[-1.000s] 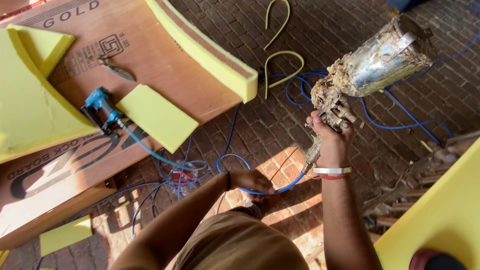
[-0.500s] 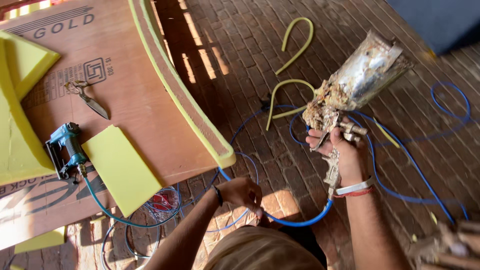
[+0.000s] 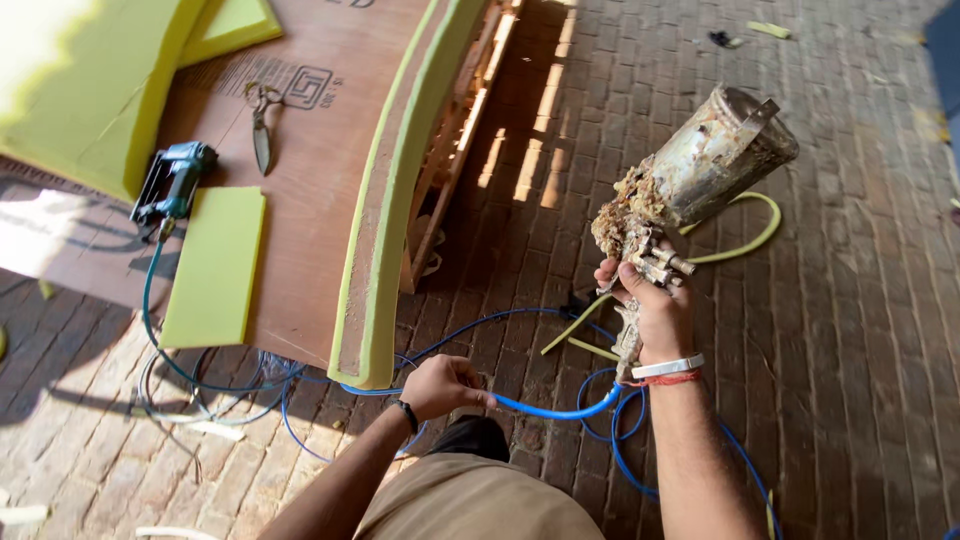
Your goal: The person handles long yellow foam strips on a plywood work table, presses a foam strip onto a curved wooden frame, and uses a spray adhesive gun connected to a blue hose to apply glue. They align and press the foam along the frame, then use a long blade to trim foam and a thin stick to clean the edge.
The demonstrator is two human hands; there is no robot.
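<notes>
Left hand (image 3: 443, 386) now on the blue hose (image 3: 560, 410) (previously lower), spray gun (image 3: 690, 180) more upright.

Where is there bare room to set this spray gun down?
Bare board lies between the scissors and the foam edge strip. Open brick floor lies right of the spray gun. Crowded: blue hose loops between left hand and right hand, and below the stapler.

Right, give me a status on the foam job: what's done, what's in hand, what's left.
Done: a yellow-green foam strip already lines the curved edge of the brown plywood panel.
In hand: the right hand grips a glue-crusted metal spray gun; the left hand holds its blue air hose.
Left: a loose yellow-green foam rectangle lies on the panel beside the teal air stapler and metal shears.
</notes>
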